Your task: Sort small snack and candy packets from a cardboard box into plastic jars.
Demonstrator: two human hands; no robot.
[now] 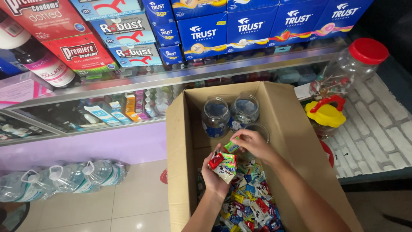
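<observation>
Cardboard box (177, 141) walls keep loose sweets (253, 206) heaped at its near end, with three clear jars (216, 115) stood against the far wall. A bunch of sachets (224, 164) is clutched in the closed left hand (214, 175); one green sachet (232, 146) is pinched by the right hand (253, 144), just over the open jar (257, 129).

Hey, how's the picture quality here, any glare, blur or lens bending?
Head view: bright, even shop light; glare streaks on the glass counter; the shelf edge bows from wide-angle distortion; left hand with its wrapped sweets and right hand are fairly sharp over the cardboard box; the right edge falls dark.
</observation>
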